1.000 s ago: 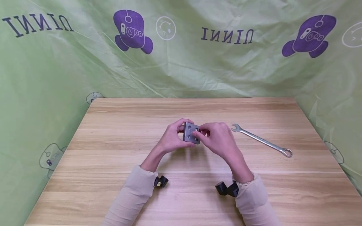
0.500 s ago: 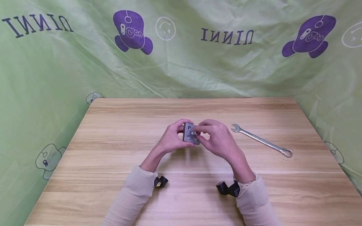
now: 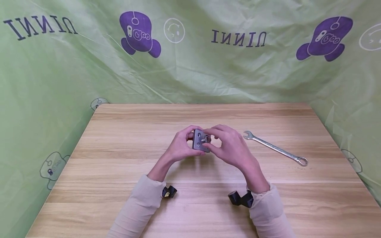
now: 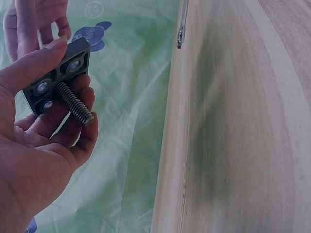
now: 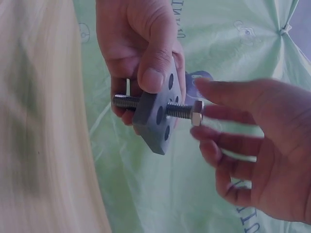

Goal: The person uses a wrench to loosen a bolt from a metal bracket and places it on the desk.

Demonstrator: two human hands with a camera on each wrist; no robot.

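Note:
My left hand [image 3: 183,145] grips a grey square metal plate [image 5: 154,124] by its edges, thumb on one edge and fingers on the other. The plate is held above the table and has holes near its corners. A hex bolt [image 5: 180,110] runs through its middle. In the left wrist view the threaded end of the bolt [image 4: 74,104] sticks out on the palm side. My right hand [image 3: 230,143] is at the bolt's head, thumb and fingers spread around it. In the right wrist view the thumb stands apart from the head, while a fingertip lies right beside it.
A combination wrench [image 3: 275,147] lies on the wooden table [image 3: 119,198] to the right of the hands. Green printed cloth [image 3: 190,76] hangs behind the table and at both sides. A black wrist camera [image 3: 239,199] sits at the right cuff, another at the left cuff.
The right thumb and fingers have shifted and spread around the bolt's head, so the head now shows between them. The left hand and plate have stayed in place.

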